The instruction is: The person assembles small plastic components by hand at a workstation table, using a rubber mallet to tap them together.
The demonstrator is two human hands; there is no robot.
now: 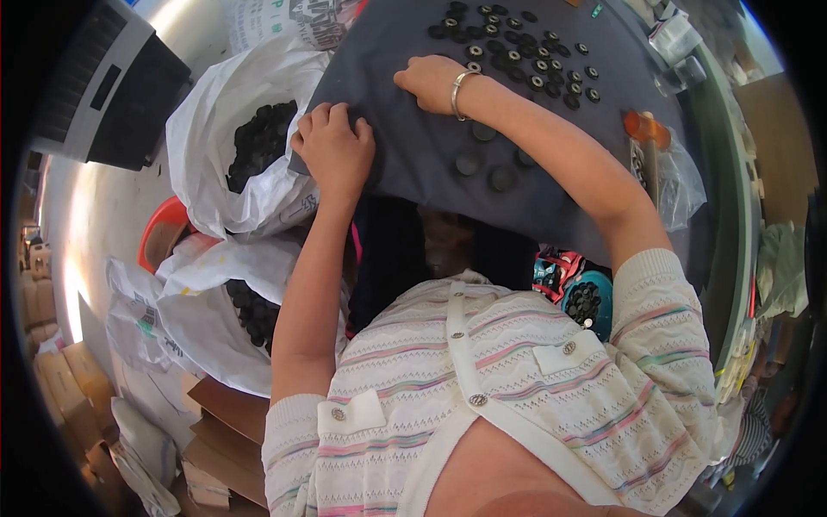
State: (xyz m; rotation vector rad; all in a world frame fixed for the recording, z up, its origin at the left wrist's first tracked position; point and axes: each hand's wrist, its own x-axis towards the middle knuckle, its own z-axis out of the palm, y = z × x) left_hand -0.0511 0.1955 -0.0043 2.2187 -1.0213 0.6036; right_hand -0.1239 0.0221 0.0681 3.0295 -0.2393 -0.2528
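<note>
My left hand (334,148) rests at the left edge of the grey cloth-covered table (405,159), fingers bent and apart, with no object visible in it. Farther in on the cloth, my right hand (431,84) is closed with its knuckles to the left; whatever it may hold is hidden beneath it. Beyond the right wrist lie many small round black pieces with pale ring centres (540,65). Several larger plain black discs (500,178) lie nearer me, below the right forearm. Beside the left hand, an open white sack (202,112) contains a heap of black pieces (258,138).
A second white sack (194,302) with black pieces stands nearer me, next to a red-orange container (159,231). An orange translucent cup (646,129) and clear plastic bag (685,185) lie at the table's right. A teal basin (600,302) of black pieces sits low right.
</note>
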